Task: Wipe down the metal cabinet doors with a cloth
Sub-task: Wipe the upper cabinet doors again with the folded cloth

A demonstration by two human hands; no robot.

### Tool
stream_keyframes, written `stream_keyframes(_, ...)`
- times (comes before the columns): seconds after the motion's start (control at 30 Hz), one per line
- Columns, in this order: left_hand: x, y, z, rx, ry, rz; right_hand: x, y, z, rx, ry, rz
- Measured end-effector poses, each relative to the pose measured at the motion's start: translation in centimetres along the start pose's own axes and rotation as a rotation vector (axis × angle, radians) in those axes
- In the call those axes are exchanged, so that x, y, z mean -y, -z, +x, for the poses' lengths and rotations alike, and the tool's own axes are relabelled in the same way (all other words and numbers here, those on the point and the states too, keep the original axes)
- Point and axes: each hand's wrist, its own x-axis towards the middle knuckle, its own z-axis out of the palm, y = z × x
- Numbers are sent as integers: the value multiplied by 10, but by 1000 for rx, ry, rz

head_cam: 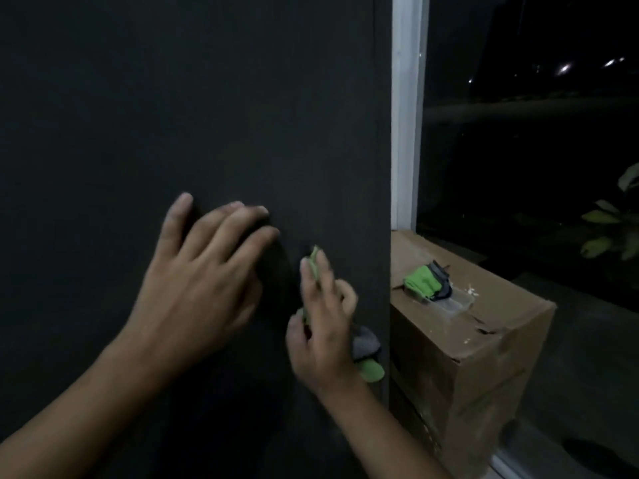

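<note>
A dark metal cabinet door (193, 98) fills the left and middle of the head view. My left hand (204, 274) lies flat against it with fingers spread, holding nothing. Just to its right, my right hand (321, 326) presses a green and grey cloth (368, 354) against the door near its right edge; the cloth shows above my fingers and below my palm. The right hand is blurred.
A worn cardboard box (484, 357) stands right of the cabinet, with a second green and grey cloth (427, 283) on top. Behind it are a white window frame (408, 112), dark glass with distant lights, and plant leaves (612, 223) at the far right.
</note>
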Motion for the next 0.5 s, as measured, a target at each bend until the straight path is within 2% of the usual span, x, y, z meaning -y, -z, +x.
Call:
stream_keyframes(0.17, 40, 33, 1, -73, 99, -16, -14, 3, -22, 303, 547, -143)
stream_keyframes(0.23, 47, 38, -5, -73, 110, -17, -29, 15, -16, 291, 680, -148)
stream_keyframes(0.27, 49, 38, -9, -77, 111, -15, -36, 22, -10, 242, 667, -139)
stream_keyframes(0.3, 51, 38, -13, -81, 109, -11, -45, 28, -2, 165, 566, -123)
stream_keyframes(0.37, 54, 36, -22, -87, 110, 0, -58, 39, 21, -3, 228, 2)
stream_keyframes(0.4, 55, 36, -26, -88, 110, 5, -61, 41, 34, -117, 128, -19)
stream_keyframes(0.5, 62, 35, -38, -93, 99, 19, -52, 22, 55, -295, 85, 9)
